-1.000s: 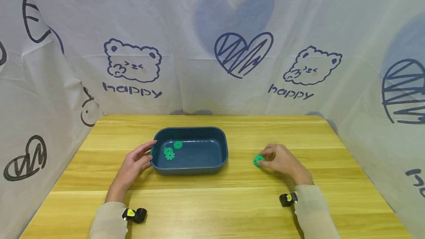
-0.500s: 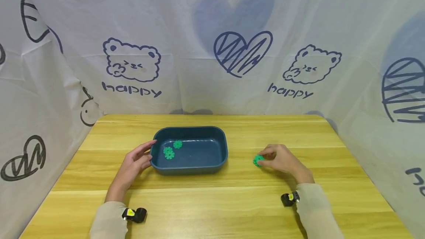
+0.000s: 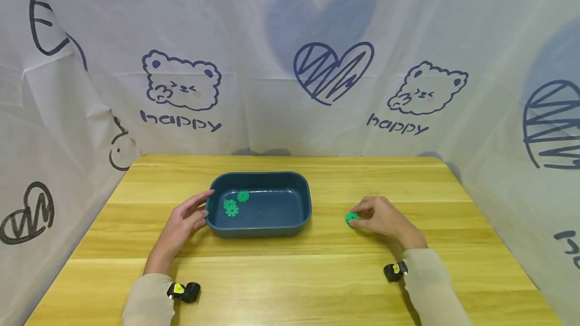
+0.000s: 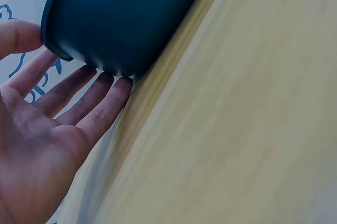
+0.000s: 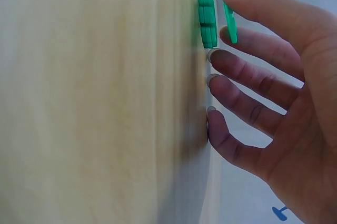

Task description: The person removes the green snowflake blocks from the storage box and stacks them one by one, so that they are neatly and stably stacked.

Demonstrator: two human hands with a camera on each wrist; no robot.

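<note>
A dark blue plastic bin (image 3: 263, 228) stands on the wooden table, with several green notched plastic discs (image 3: 232, 209) lying at the left of its floor. At the bin's left end my left hand (image 3: 181, 223) touches the outer wall; in the left wrist view its fairly straight fingertips meet the wall and the thumb is at the rim. Right of the bin, my right hand (image 3: 385, 219) pinches one green notched disc (image 5: 230, 23) between thumb and index finger. Just beneath it a short stack of the same discs (image 5: 208, 21) sits on the table. The other right fingers reach down to the tabletop.
The light wooden table (image 3: 272, 286) extends around the bin and toward the front. White cloth with blue drawings (image 3: 272, 114) hangs behind and along both sides. A small black camera (image 3: 185, 292) is worn on the left wrist, another camera (image 3: 395, 271) on the right.
In the head view both hands and the bin stay nearly in place. The right fingers shift slightly at the green discs.
</note>
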